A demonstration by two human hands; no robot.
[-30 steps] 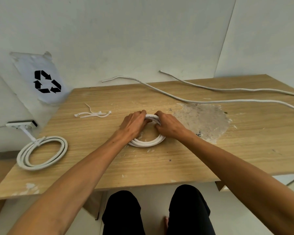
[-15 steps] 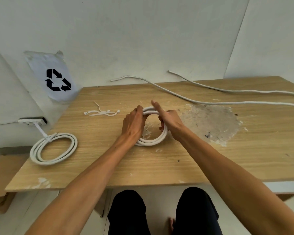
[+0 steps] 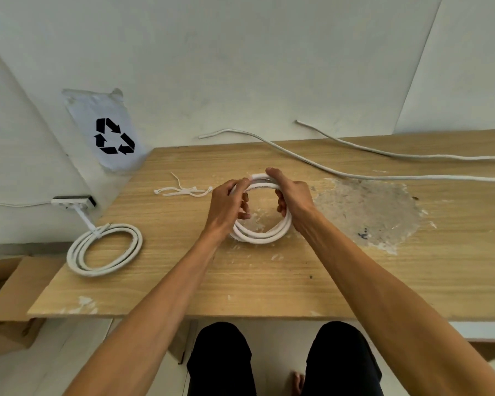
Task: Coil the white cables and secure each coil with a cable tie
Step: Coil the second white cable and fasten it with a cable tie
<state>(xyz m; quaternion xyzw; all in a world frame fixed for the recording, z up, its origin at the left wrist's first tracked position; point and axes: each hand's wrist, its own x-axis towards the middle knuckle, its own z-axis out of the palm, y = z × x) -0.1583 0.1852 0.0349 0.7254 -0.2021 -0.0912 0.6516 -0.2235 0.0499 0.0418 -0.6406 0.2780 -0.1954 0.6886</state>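
I see the white cable coil (image 3: 262, 235) mid-table (image 3: 297, 281), three or four round loops, far side tilted up. Left hand (image 3: 226, 208) and right hand (image 3: 293, 200) both curl around it, gripping opposite sides.

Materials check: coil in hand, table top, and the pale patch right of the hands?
Coil: looks like white plastic-jacketed cable, smooth, bends without kinking. Table: wood or wood-look laminate, matte, with straight printed-looking grain; can't tell which. Pale patch: possibly dried plaster or glue, or worn surface; rough, flaky edges.
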